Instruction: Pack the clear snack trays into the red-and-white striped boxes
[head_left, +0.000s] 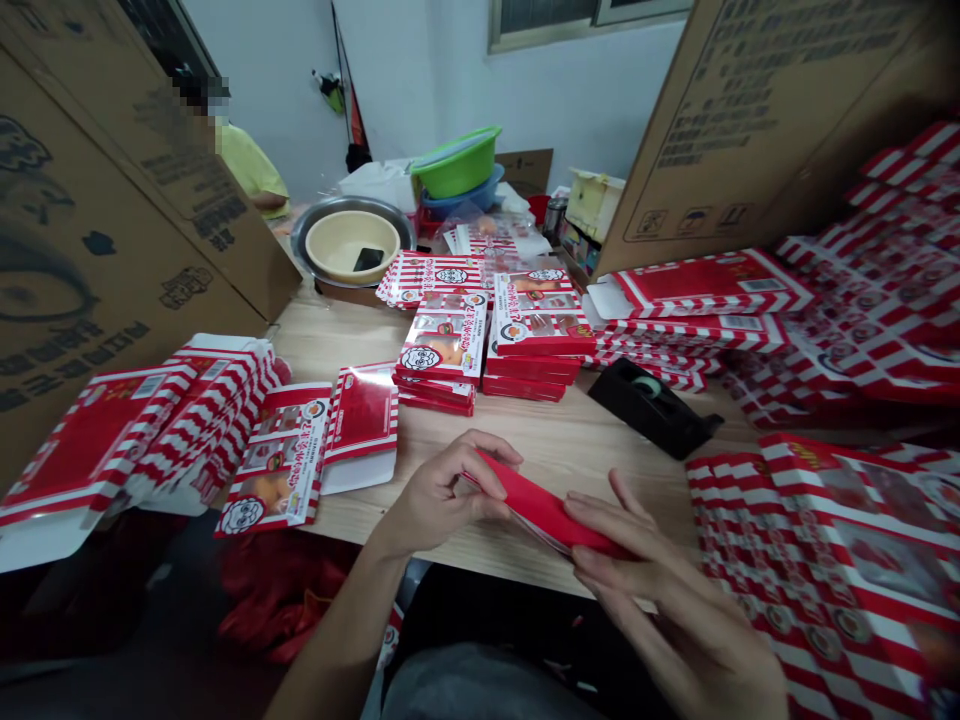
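Note:
Between my two hands, above the table's front edge, a flat red box is held with its narrow side facing up. My left hand pinches its left end between thumb and fingers. Around the other end my right hand has its fingers closed, one finger lifted away. Left of my hands lie a red-and-white striped box with windows on its front and a second box with a white end flap open. Stacks of filled boxes stand just beyond my hands.
A black tape dispenser rests right of centre. Striped box piles crowd the right, and flap-open boxes lean at the left. Large cartons flank both sides. Basins stand at the back; a person in yellow is behind.

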